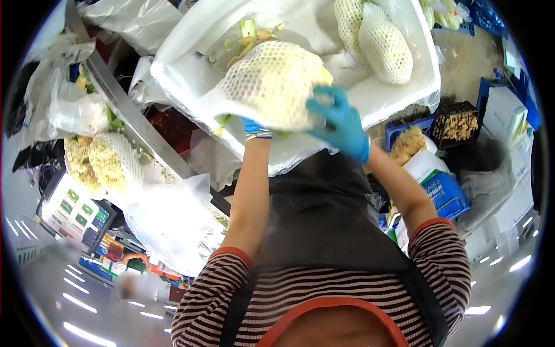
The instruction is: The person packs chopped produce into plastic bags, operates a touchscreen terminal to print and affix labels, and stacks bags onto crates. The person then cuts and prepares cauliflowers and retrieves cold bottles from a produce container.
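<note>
A pale yellow cauliflower [277,87] in a white foam net is held up over the near side of a plastic-lined white box [399,98]. My left hand [254,128], in a blue glove, supports it from below; the cauliflower hides most of its fingers. On the right side, my blue-gloved right hand [341,124] curls its spread fingers against the cauliflower's edge, slightly blurred. Two more netted pieces [384,46] lie in the box's right part. Leaf and stalk scraps [248,40] are behind the held cauliflower.
Left of a metal rail [124,98] are more cauliflowers [110,162], one partly netted, and plastic bags [173,220]. A screen [75,211] stands beyond. At right are a black crate [459,124] of pale pieces and a blue basket [445,194].
</note>
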Demonstrator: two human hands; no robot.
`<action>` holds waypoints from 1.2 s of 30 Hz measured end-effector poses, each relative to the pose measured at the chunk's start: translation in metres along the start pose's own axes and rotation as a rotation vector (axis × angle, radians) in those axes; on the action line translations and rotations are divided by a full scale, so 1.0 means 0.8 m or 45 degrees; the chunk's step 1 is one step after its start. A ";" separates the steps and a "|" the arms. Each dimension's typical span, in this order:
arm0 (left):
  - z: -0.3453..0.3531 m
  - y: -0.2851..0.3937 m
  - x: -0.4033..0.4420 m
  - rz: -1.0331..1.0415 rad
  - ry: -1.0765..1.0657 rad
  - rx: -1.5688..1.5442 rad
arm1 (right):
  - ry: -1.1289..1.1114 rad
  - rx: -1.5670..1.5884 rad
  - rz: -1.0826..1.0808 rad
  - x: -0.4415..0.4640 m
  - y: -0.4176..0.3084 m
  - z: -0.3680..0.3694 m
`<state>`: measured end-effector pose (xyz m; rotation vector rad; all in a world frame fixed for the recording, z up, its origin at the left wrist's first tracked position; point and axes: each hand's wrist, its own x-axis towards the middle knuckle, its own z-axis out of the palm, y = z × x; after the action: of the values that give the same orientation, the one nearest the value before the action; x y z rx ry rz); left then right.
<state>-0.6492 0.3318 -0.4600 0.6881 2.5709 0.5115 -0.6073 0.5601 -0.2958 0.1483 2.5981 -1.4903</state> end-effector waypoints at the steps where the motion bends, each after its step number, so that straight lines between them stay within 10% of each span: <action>1: -0.007 0.020 0.004 -0.166 0.068 -0.463 | 0.047 -0.145 -0.155 -0.023 -0.015 0.001; 4: -0.051 0.078 0.019 -0.392 0.255 -1.398 | 0.022 -0.302 -0.241 -0.064 -0.066 -0.017; 11: -0.182 0.132 0.048 -0.151 0.386 -1.483 | 0.109 0.029 -0.206 -0.074 -0.127 -0.139; 15: -0.245 0.147 0.026 -0.001 0.352 -1.489 | 0.368 0.186 0.379 -0.026 -0.182 -0.230; 21: -0.318 0.138 -0.032 0.061 -0.195 -1.619 | -0.224 -0.020 -0.695 0.074 -0.284 -0.236; 27: -0.315 0.134 -0.080 -0.061 -0.533 -1.815 | -0.754 -0.235 -1.097 0.081 -0.312 -0.158; 36: -0.299 0.119 -0.141 -0.237 -0.259 -2.053 | -0.943 -0.105 -0.899 0.002 -0.281 -0.209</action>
<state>-0.6413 0.2917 -0.1824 -0.1120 1.2564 1.8822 -0.6562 0.5909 -0.0219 -1.1931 2.1316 -1.2260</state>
